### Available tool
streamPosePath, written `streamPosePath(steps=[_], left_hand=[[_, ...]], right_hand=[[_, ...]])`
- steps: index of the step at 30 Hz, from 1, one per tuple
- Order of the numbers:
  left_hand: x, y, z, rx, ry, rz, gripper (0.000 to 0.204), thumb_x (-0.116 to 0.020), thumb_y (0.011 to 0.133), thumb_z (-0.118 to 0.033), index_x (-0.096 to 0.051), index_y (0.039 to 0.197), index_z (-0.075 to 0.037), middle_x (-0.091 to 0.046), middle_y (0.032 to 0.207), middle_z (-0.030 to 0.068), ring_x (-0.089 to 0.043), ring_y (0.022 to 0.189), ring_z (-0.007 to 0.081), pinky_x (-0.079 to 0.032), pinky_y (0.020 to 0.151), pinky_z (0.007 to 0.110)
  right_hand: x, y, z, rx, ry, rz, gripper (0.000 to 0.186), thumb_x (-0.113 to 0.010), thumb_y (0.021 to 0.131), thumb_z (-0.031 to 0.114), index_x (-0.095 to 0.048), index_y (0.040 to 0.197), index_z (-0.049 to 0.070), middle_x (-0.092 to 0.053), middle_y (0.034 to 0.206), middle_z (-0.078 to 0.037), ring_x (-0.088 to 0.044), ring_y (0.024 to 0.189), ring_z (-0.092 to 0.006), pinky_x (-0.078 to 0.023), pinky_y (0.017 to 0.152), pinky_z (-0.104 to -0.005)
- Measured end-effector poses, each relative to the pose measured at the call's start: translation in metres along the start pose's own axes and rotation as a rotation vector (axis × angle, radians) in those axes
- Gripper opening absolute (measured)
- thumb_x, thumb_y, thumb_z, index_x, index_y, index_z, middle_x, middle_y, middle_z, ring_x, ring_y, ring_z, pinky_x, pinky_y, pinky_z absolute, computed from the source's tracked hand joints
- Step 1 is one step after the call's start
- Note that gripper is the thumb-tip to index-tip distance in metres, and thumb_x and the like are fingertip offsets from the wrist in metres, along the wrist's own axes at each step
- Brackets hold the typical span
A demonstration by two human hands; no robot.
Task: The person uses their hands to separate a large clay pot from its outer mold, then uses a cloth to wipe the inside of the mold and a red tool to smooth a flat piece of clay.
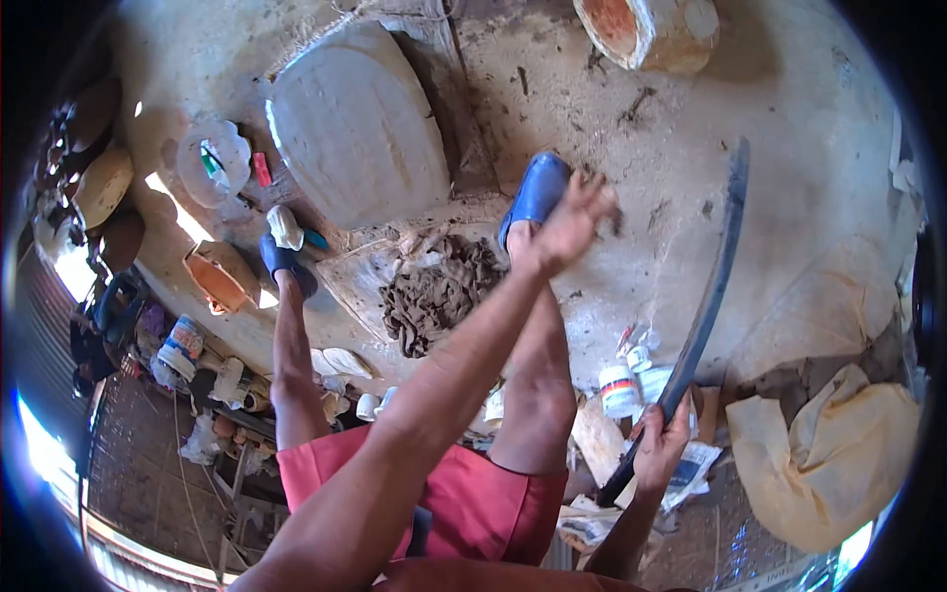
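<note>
My right hand (663,444) is closed around the lower part of a long, dark, slightly curved pole (712,286). The pole reaches from beside my right thigh far up along the floor side of the picture. My left arm crosses my body to the right. At its end my left hand (580,225) hovers by my right blue shoe (538,187), fingers spread and somewhat blurred, with nothing visible in it. Between my feet lies a heap of dark, lumpy clay (442,294) on a sheet.
Beyond the heap sits a large grey rounded slab (360,128). A whitish hollow drum-shaped piece (681,35) stands at the far right. On the left are an orange clay vessel (219,278) and a scalloped dish (212,158). A paint tub (619,390) and tan cloth (829,454) lie right.
</note>
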State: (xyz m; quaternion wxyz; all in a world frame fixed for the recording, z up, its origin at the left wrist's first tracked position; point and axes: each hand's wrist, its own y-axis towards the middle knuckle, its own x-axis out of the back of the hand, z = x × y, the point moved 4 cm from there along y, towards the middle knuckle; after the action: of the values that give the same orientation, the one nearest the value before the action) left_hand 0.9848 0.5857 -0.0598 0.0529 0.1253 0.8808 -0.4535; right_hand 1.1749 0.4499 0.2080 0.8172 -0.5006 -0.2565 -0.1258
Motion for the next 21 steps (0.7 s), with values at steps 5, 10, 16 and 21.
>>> streamPosePath(steps=[5, 10, 16, 21], left_hand=[[0.01, -0.053, -0.051, -0.068, 0.464, -0.349, 0.074, -0.067, 0.1, -0.03, -0.037, 0.164, -0.012, -0.025, 0.172, 0.0232, -0.027, 0.159, 0.0397, -0.027, 0.13, 0.045], [0.131, -0.111, -0.131, -0.59, 0.911, -0.388, 0.099, -0.074, 0.075, 0.0, -0.038, 0.164, -0.022, -0.024, 0.173, 0.0203, -0.018, 0.16, 0.0489, -0.023, 0.129, 0.062], [0.28, -0.155, -0.131, -0.457, 1.259, -0.043, 0.047, -0.079, 0.079, -0.021, -0.071, 0.125, -0.021, -0.063, 0.106, 0.0019, -0.061, 0.109, 0.0252, -0.046, 0.1, 0.046], [0.392, -0.163, -0.12, -0.506, 1.238, -0.365, 0.04, -0.079, 0.064, -0.011, -0.064, 0.102, -0.014, -0.057, 0.1, 0.0041, -0.059, 0.102, 0.0268, -0.043, 0.087, 0.042]], right_hand=[[0.019, 0.021, 0.034, 0.19, -0.544, 0.093, 0.049, -0.083, 0.086, 0.01, -0.064, 0.131, 0.003, -0.071, 0.108, -0.013, -0.068, 0.097, -0.0298, -0.053, 0.087, -0.044], [-0.008, 0.059, 0.103, 0.562, -0.774, 0.31, 0.037, -0.085, 0.078, 0.013, -0.064, 0.106, 0.002, -0.063, 0.093, -0.017, -0.065, 0.085, -0.0424, -0.051, 0.074, -0.051], [-0.102, 0.095, 0.194, 0.956, -0.893, 0.511, 0.036, -0.086, 0.075, 0.008, -0.062, 0.101, 0.002, -0.061, 0.091, -0.018, -0.064, 0.084, -0.0423, -0.05, 0.073, -0.0513], [-0.214, 0.114, 0.246, 0.916, -1.002, 0.357, 0.044, -0.093, 0.071, 0.019, -0.058, 0.093, 0.004, -0.062, 0.091, -0.017, -0.064, 0.084, -0.0412, -0.05, 0.074, -0.0515]])
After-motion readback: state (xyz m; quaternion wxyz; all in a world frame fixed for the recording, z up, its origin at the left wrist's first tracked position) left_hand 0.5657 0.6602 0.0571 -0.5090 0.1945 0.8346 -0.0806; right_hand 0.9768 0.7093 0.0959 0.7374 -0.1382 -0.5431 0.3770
